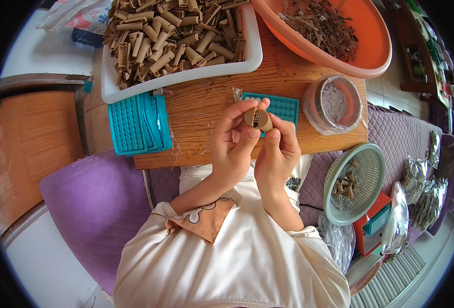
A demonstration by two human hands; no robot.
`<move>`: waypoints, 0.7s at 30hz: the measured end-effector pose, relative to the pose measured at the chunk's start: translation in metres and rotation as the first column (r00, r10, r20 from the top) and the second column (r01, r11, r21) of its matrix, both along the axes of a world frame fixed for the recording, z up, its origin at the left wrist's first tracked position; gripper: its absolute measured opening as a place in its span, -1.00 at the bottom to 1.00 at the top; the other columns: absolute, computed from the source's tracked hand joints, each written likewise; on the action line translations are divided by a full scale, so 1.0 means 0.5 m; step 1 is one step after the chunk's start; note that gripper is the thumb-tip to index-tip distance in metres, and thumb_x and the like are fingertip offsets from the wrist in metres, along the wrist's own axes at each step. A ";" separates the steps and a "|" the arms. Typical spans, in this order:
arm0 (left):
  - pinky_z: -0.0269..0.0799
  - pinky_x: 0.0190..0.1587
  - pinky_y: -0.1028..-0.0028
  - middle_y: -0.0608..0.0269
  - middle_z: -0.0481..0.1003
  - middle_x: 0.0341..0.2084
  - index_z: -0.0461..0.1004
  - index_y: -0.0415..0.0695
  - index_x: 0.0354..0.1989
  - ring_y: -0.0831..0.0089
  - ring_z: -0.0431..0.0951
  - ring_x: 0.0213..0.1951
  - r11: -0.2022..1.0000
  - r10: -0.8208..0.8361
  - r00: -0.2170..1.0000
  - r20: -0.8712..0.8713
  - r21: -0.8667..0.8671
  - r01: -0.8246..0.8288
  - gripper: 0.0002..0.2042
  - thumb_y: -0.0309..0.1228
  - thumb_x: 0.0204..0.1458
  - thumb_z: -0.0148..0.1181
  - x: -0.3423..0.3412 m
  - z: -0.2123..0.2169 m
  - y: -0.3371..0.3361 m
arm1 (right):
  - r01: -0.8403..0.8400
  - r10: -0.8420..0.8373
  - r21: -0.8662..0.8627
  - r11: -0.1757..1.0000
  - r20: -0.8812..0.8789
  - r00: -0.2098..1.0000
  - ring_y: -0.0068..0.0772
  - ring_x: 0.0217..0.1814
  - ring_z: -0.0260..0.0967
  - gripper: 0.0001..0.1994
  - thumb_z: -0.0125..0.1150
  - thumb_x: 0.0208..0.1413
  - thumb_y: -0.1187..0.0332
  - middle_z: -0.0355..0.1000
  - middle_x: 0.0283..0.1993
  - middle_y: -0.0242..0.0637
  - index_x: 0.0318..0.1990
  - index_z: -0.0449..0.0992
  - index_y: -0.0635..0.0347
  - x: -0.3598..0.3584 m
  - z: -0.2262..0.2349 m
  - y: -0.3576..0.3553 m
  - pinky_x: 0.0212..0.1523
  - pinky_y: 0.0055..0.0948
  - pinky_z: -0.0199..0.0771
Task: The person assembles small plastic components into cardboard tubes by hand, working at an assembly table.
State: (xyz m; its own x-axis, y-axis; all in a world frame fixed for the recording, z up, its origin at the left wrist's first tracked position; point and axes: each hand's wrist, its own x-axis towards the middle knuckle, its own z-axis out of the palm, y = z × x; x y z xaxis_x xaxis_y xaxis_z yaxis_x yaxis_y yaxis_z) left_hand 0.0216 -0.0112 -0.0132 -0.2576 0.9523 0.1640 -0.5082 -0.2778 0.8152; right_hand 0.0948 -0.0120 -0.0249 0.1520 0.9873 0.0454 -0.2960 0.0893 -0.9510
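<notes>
In front of my chest, above the near edge of the wooden table (pixel 278 61), I hold a small tan plastic cylinder (pixel 262 119) with dark parts showing in its open side. My left hand (pixel 232 146) pinches it from the left with thumb and fingers. From the other side my right hand (pixel 278 154) grips its right end. Just behind the hands lies a teal tray with round cells (pixel 284 107), partly covered by them; a few of its cells look whitish.
A white bin (pixel 180 79) heaped with tan plastic shells stands at the back, beside an orange basin (pixel 309 56) of brown stringy pieces. Stacked teal trays (pixel 134 126) sit left. On the right are a tub of white bits (pixel 319 102) and a grey-green colander (pixel 335 215) with several tan pieces.
</notes>
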 end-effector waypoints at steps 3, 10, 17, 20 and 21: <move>0.22 0.01 0.50 0.04 0.32 -0.09 0.19 -0.29 -0.04 0.38 0.28 0.02 1.000 -0.008 1.000 -0.025 0.022 0.009 -0.66 -0.50 0.00 0.02 0.002 -0.007 -0.002 | -0.013 0.013 0.015 1.000 0.008 1.000 -0.59 -0.24 0.21 -0.83 0.04 0.03 0.43 0.26 -0.28 -0.35 -0.21 0.43 0.27 0.000 -0.002 -0.003 -0.21 -0.65 0.24; 0.25 -0.04 0.58 0.01 0.31 -0.07 0.18 -0.29 -0.02 0.50 0.34 -0.07 1.000 -0.009 0.994 -0.110 0.018 0.011 -0.60 -0.45 -0.03 0.08 0.003 -0.006 -0.004 | -0.058 0.059 -0.010 0.998 0.035 0.998 -0.59 -0.29 0.22 -0.87 0.06 0.02 0.47 0.25 -0.31 -0.36 -0.27 0.42 0.29 0.005 -0.004 -0.001 -0.25 -0.66 0.23; 0.30 -0.11 0.59 0.00 0.33 -0.10 0.19 -0.31 -0.01 0.49 0.34 -0.07 0.999 -0.004 0.987 -0.162 -0.046 -0.004 -0.56 -0.33 -0.02 0.08 -0.003 -0.014 -0.008 | -0.049 0.017 0.103 0.993 0.294 0.956 -0.40 -0.41 0.23 -0.79 0.22 -0.25 0.61 0.27 -0.44 -0.25 -0.39 0.37 0.29 0.009 -0.018 -0.002 -0.41 -0.56 0.25; 0.24 -0.04 0.51 0.00 0.35 -0.13 0.21 -0.31 -0.04 0.47 0.34 -0.07 0.999 -0.013 0.980 -0.197 -0.045 0.005 -0.57 -0.23 0.01 0.01 -0.004 -0.022 -0.008 | -0.115 0.088 0.050 0.992 0.382 0.920 -0.34 -0.41 0.24 -0.76 0.18 -0.24 0.63 0.29 -0.44 -0.23 -0.33 0.36 0.30 0.017 -0.001 0.004 -0.40 -0.51 0.28; 0.24 -0.04 0.51 0.00 0.35 -0.13 0.21 -0.31 -0.04 0.47 0.34 -0.07 0.999 -0.015 0.980 -0.197 -0.046 0.006 -0.57 -0.23 0.01 0.01 -0.006 -0.026 -0.005 | -0.161 0.087 0.108 0.981 0.494 0.865 -0.29 -0.42 0.25 -0.74 0.17 -0.23 0.61 0.28 -0.45 -0.21 -0.29 0.35 0.30 0.017 0.007 0.011 -0.41 -0.46 0.29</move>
State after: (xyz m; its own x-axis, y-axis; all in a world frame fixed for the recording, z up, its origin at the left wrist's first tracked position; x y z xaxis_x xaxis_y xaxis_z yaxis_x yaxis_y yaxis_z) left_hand 0.0188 -0.0139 -0.0260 -0.2144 0.9622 0.1678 -0.3387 -0.2343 0.9112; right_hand 0.1036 -0.0062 -0.0213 -0.0488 0.9741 0.2210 0.1811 0.2262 -0.9571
